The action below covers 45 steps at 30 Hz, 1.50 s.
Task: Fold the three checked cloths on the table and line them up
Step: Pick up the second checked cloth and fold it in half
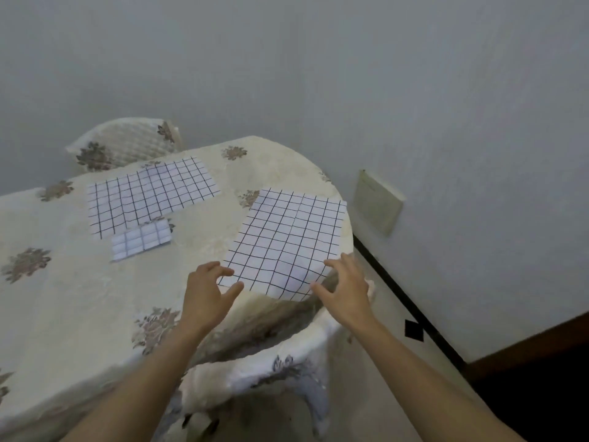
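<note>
Near checked cloth (287,244), 3 o'clock on the table: looked thin, matt fabric, softly rippled. Far checked cloth (149,193), 11 o'clock: same matt fabric, creased. Tablecloth (79,298): cream floral cloth, showed faint sheen. Chair cover (124,145), 12 o'clock: was quilted fabric. Wall (446,90): appeared smooth and matt.

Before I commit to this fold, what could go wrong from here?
1. The near cloth sags past the table edge between the left hand and right hand; a missed pinch could let it slide off.
2. The folded cloth touches the far cloth; dragging that one may undo it.
</note>
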Each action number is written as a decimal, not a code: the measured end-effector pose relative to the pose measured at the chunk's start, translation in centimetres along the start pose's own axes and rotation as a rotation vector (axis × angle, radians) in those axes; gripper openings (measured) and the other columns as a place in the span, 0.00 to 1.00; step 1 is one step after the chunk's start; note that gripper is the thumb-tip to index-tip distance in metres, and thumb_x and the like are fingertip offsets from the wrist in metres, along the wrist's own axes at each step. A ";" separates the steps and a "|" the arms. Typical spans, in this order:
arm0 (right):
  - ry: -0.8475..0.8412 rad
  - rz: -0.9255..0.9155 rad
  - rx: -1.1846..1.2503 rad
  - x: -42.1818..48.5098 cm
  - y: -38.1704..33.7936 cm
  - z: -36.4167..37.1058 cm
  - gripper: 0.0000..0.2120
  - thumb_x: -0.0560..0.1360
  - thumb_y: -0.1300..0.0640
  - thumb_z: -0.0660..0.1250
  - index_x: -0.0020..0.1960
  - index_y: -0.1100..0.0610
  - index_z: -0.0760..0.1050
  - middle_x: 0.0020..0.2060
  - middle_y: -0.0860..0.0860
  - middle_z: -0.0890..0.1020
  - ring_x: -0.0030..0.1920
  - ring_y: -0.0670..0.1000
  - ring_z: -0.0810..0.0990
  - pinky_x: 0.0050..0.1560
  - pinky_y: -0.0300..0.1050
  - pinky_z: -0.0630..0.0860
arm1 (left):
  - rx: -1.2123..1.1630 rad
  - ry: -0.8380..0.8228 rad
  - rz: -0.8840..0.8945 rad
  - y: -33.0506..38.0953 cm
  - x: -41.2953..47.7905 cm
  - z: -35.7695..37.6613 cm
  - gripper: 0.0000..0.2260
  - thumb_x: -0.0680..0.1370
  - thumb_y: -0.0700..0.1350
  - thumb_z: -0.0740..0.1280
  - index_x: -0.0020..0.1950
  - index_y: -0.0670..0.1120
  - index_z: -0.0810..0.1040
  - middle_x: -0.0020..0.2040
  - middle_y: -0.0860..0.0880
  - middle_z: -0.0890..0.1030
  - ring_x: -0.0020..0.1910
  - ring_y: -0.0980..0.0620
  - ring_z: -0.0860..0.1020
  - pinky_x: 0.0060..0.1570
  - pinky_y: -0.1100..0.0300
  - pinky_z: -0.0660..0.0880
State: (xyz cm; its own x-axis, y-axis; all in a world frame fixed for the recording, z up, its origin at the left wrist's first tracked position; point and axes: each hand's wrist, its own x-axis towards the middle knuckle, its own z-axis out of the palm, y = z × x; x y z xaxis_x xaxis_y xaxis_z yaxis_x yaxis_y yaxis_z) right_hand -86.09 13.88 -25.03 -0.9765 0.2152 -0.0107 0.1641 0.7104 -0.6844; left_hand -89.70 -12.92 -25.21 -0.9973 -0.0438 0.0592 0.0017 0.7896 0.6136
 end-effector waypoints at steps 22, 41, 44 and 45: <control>-0.303 -0.123 -0.304 10.1 2.4 10.2 0.32 0.70 0.43 0.72 0.70 0.49 0.67 0.76 0.54 0.57 0.77 0.55 0.52 0.72 0.52 0.56 | 0.342 -0.218 0.165 -5.7 7.3 10.8 0.29 0.65 0.60 0.75 0.61 0.49 0.77 0.68 0.44 0.73 0.66 0.41 0.70 0.56 0.44 0.72; -0.470 -0.121 -0.416 12.3 4.4 15.4 0.39 0.69 0.40 0.72 0.74 0.48 0.60 0.78 0.57 0.43 0.78 0.58 0.39 0.75 0.55 0.46 | 0.416 -0.171 0.389 -6.7 8.8 17.0 0.19 0.65 0.48 0.77 0.52 0.45 0.78 0.68 0.43 0.75 0.64 0.42 0.74 0.57 0.46 0.70; -0.461 -0.123 -0.414 12.6 4.6 15.5 0.39 0.68 0.39 0.72 0.74 0.48 0.60 0.79 0.57 0.43 0.78 0.58 0.38 0.75 0.56 0.46 | 0.370 -0.067 0.513 -6.8 8.9 16.8 0.07 0.71 0.46 0.72 0.44 0.44 0.78 0.64 0.42 0.78 0.60 0.41 0.76 0.56 0.46 0.70; -0.462 -0.120 -0.413 12.6 4.6 15.4 0.40 0.68 0.39 0.72 0.74 0.47 0.59 0.78 0.57 0.42 0.78 0.58 0.38 0.75 0.57 0.46 | 0.352 -0.045 0.542 -6.6 9.0 16.6 0.06 0.73 0.46 0.70 0.42 0.44 0.78 0.63 0.42 0.79 0.60 0.40 0.77 0.56 0.46 0.70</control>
State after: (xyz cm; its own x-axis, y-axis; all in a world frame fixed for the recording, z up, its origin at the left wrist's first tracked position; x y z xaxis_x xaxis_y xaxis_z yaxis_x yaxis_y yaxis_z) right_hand -99.81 9.50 -39.52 -0.9357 -0.1283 -0.3287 -0.0003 0.9318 -0.3631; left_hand -99.95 -8.34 -41.81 -0.8640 0.4371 0.2500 0.4891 0.8465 0.2104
